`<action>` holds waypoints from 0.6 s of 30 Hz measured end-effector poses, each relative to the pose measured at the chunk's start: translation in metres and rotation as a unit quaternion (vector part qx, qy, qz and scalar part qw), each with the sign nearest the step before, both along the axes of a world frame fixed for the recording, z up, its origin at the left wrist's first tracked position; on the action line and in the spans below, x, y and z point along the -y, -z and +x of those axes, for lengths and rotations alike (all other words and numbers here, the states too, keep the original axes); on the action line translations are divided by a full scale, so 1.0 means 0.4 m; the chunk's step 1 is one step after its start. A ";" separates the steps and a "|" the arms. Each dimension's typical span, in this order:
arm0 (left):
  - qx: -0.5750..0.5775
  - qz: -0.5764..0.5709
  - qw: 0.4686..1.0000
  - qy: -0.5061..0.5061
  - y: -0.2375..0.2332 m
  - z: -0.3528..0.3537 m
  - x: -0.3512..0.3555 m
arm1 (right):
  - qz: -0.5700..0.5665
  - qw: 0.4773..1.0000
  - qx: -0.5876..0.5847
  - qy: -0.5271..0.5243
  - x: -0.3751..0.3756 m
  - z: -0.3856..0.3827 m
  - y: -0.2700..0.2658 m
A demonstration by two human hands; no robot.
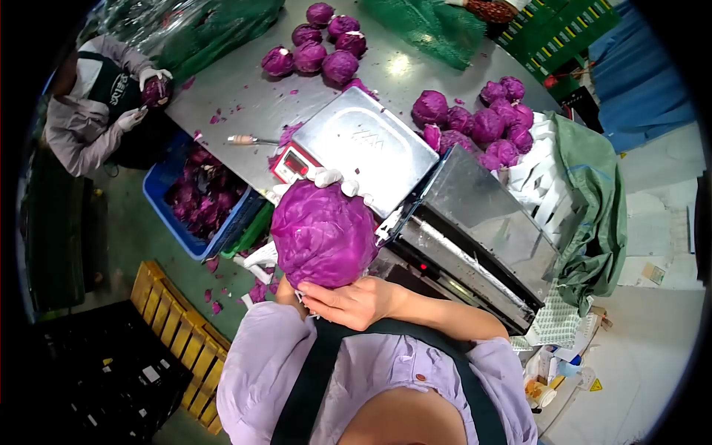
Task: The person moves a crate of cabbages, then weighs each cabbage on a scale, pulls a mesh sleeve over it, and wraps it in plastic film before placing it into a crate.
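Observation:
A large red cabbage point(324, 233) is held up close to my chest, in front of a scale. My left hand point(326, 178), in a white glove, curls its fingers over the far side of it; the palm is hidden behind the cabbage. My bare right hand point(348, 302) lies against the near side with its fingers bent and close together. Something thin and white shows by its fingertips, too small to name. The scale point(371, 144) has a flat metal plate and a red-framed display, and stands on the metal table point(230, 96) beyond the cabbage.
A knife point(252, 140) lies left of the scale. Heaps of red cabbages point(309, 55) point(486, 124) sit on the table. A blue crate point(174, 211) holds trimmed leaves. To the right stands a metal machine point(475, 222). A co-worker point(104, 104) holds a cabbage at left.

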State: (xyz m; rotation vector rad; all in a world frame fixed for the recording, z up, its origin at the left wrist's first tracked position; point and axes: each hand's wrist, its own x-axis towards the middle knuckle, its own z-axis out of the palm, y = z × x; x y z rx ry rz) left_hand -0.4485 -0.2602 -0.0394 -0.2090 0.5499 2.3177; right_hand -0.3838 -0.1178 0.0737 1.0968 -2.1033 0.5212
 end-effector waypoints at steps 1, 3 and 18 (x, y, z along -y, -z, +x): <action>0.003 0.001 1.000 -0.003 -0.002 0.007 0.006 | 0.024 1.000 -0.005 -0.013 0.001 0.007 0.000; 0.010 0.004 1.000 -0.010 -0.006 0.015 0.006 | 0.017 0.999 0.013 -0.043 0.001 0.017 -0.007; 0.010 0.016 1.000 -0.024 -0.025 -0.021 -0.072 | -0.399 0.719 0.569 0.013 -0.003 0.084 -0.118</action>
